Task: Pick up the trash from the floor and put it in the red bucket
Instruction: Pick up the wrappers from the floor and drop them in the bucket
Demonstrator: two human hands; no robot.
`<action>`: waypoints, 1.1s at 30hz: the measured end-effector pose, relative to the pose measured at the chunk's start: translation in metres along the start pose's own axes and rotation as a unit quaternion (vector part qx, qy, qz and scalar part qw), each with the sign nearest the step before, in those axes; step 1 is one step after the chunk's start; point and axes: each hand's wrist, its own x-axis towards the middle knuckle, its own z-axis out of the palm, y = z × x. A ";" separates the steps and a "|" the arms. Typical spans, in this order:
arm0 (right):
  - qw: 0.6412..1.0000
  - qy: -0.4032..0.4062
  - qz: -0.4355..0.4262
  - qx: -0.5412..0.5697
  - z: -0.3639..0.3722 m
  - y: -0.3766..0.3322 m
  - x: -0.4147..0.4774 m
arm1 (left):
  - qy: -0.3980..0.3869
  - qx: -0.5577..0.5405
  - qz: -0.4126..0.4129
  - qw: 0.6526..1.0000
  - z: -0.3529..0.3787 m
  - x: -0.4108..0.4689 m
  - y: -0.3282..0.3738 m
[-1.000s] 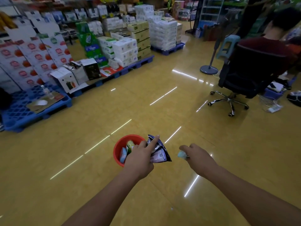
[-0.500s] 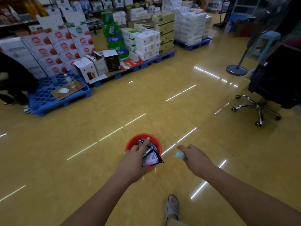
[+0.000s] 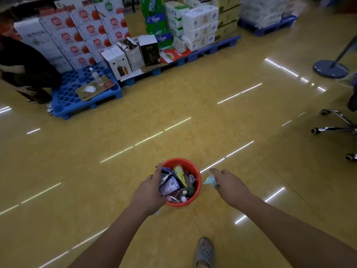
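Over the red bucket (image 3: 179, 160), left hand (image 3: 148, 194) grip is curled round crumpled foil wrappers (image 3: 170, 184), directly above the mouth: let go straight down. Right hand (image 3: 231, 188) grip pinches a pale blue scrap (image 3: 210, 179) just outside the rim; shift it inward before releasing.

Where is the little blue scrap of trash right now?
In the head view, the light blue scrap is pinched in the right hand, low in the middle, just right of the red bucket.
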 end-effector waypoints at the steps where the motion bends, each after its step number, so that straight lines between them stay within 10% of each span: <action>1: 1.000 -0.007 -0.002 -0.002 -0.002 0.003 0.009 | -0.001 -0.003 -0.004 1.000 0.000 0.007 0.003; 16: 0.998 -0.064 0.009 0.022 0.024 0.008 0.129 | -0.024 -0.047 -0.108 0.993 0.012 0.096 -0.031; 33: 0.992 -0.095 0.050 0.060 0.227 0.068 0.249 | -0.147 -0.063 -0.096 0.982 0.189 0.245 -0.157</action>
